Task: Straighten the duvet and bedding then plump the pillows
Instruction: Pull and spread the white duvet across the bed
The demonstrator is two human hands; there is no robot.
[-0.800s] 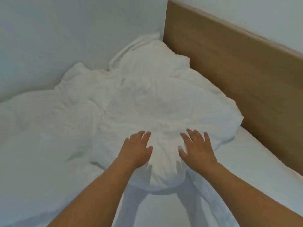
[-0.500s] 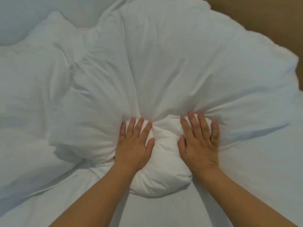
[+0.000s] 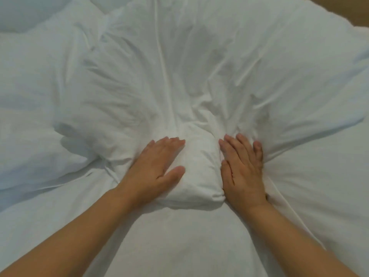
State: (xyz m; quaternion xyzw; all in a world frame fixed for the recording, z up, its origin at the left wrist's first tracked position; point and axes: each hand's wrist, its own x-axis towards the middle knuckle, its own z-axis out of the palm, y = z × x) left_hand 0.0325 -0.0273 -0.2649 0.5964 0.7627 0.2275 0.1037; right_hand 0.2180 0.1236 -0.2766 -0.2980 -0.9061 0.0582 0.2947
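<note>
Both hands, left hand (image 3: 157, 166) and right hand (image 3: 242, 169), press flat-fingered into a half-plumped pillow (image 3: 199, 76), gripping nothing; bedding (image 3: 36, 96) remains rumpled.

Matt white cotton-like cloth on the pillow (image 3: 199, 76), creased and wrinkled, smooth matt sheet (image 3: 189, 236), matt wood headboard (image 3: 351, 11)

Plain white pillow (image 3: 199, 76), white sheet (image 3: 189, 236), tan headboard (image 3: 351, 9)

Bed (image 3: 179, 246), covered in white sheet, is carrying all items. A white pillow (image 3: 199, 80) is lying directly on it, creased and bunched at its near edge. White duvet (image 3: 34, 92) is lying to its left, touching it.
</note>
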